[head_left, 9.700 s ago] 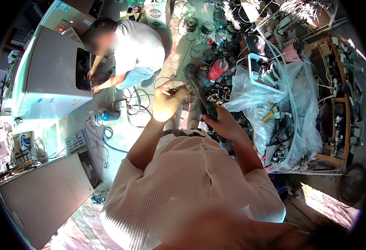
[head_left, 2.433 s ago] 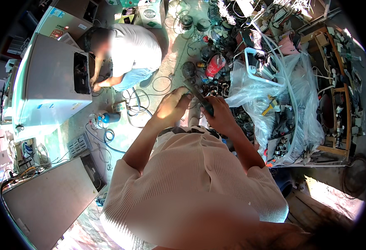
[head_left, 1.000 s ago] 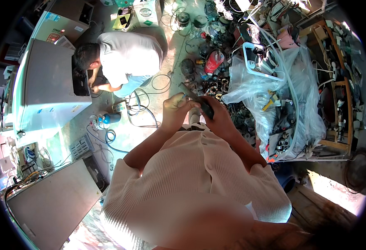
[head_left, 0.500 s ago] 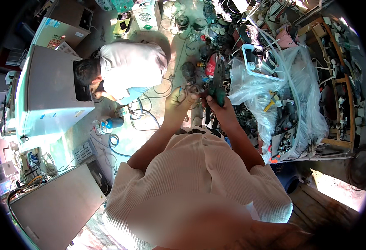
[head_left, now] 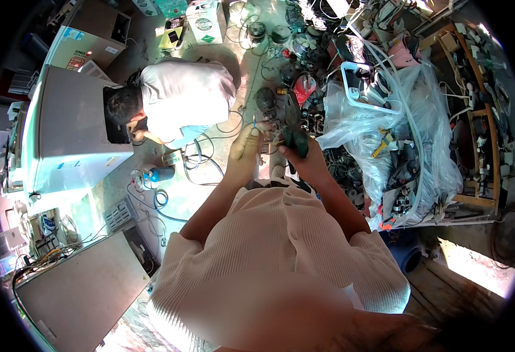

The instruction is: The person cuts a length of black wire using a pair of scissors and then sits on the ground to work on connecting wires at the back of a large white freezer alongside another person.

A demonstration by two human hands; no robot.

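In front of my body, my right hand point(head_left: 310, 163) is wrapped round a dark, pliers-like hand tool point(head_left: 293, 123). The tool's narrow end points away from me. Close by on its left, my left hand point(head_left: 244, 154) is closed, thumb up, at a small thing I cannot make out. A thin bluish tip shows just above that thumb. Between the hands, small brownish and metallic bits blend into the cluttered floor behind. Most of the tool's handles are hidden by my right hand.
At left, a person in a pale shirt point(head_left: 190, 94) crouches, reaching into the opening of a large white appliance point(head_left: 75, 129). Blue hose point(head_left: 160, 199) coils on the floor beside a small blue cylinder point(head_left: 162, 172). Scrap parts, plastic sheeting point(head_left: 351, 120) and a clear bin point(head_left: 370, 104) crowd the right.
My right hand has shifted slightly left and now grips the tool's handles, which earlier hung below it. The tool has moved left and stands more upright. My left hand's fingers have turned.
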